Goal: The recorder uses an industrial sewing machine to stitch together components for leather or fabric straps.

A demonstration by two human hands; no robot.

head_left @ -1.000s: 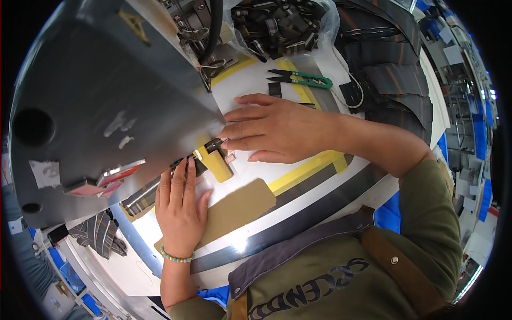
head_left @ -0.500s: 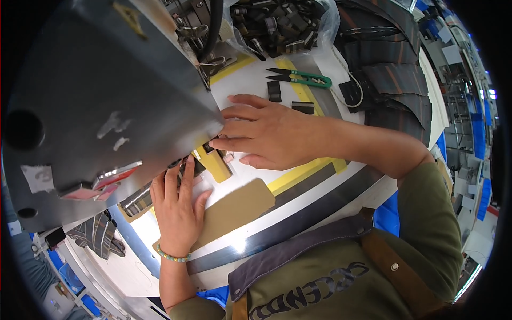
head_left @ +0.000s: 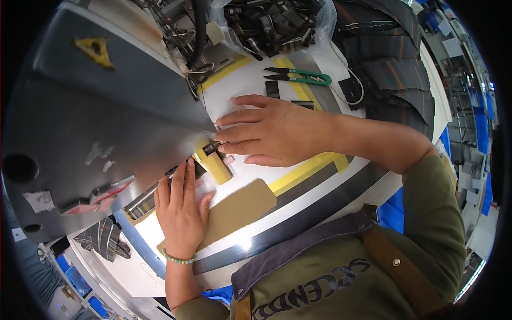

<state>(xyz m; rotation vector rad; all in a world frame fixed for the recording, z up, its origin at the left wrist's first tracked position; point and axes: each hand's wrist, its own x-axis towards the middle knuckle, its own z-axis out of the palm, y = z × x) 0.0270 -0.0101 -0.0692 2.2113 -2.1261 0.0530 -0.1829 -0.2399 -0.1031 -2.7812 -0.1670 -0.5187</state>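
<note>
Over on the left, the big grey body of a sewing machine (head_left: 101, 117) fills the view, a yellow triangle sticker near its top. Below it a bundle of dark striped strips (head_left: 104, 240) lies at the edge of the white counter (head_left: 133, 266). The person's left hand (head_left: 181, 210), with a beaded bracelet at the wrist, lies flat, palm down, fingers (head_left: 176, 178) stretched out close together and pressing on the work just under the machine's edge, gripping nothing. Just beside it sits a tan cardboard piece (head_left: 240, 210), partly under the hand. Right at the machine's edge, a small dark strap piece (head_left: 212, 148) rests on a yellow guide block (head_left: 216, 166). The right hand (head_left: 272, 130) reaches in from the right, its fingertips pinched narrowly on that strap piece, the other fingers spread over the counter. Farther back lie green-handled thread snips (head_left: 301, 76) on yellow tape, and behind them a clear bag of dark buckles (head_left: 272, 24). Stacks of dark striped webbing (head_left: 394, 69) fill the far right.
</note>
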